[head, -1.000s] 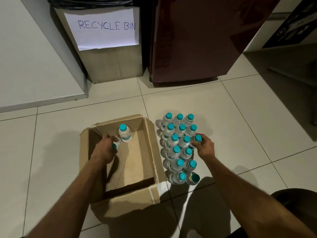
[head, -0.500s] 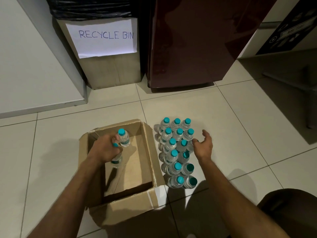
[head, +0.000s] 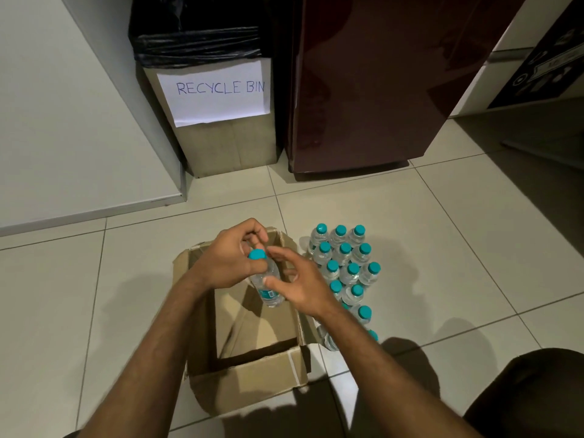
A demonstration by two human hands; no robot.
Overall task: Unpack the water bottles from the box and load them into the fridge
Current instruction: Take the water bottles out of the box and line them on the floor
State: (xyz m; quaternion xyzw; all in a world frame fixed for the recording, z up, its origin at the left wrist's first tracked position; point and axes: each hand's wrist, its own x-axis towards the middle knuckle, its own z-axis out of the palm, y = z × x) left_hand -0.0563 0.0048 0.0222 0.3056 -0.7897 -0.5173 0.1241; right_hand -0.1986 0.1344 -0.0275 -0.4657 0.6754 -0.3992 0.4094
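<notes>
An open cardboard box (head: 249,371) sits on the tiled floor. My left hand (head: 229,257) grips a clear water bottle with a teal cap (head: 268,287) by its neck, lifted over the box and tilted. My right hand (head: 300,284) is right beside the bottle's body with fingers spread and the thumb near it, not gripping. Several teal-capped bottles (head: 346,267) stand in rows on the floor just right of the box. The dark red fridge (head: 363,90) stands behind with its door closed. My left hand hides the box's far corner.
A cardboard recycle bin (head: 221,143) with a black liner and paper label stands left of the fridge. A white wall panel (head: 79,121) runs along the left. A dark-clothed knee (head: 531,396) is at the lower right. Bare tiles lie between bottles and fridge.
My left hand has lifted the bottle up out of the box. My right hand has left the floor bottles and swung left to the lifted bottle. The camera has tilted up.
</notes>
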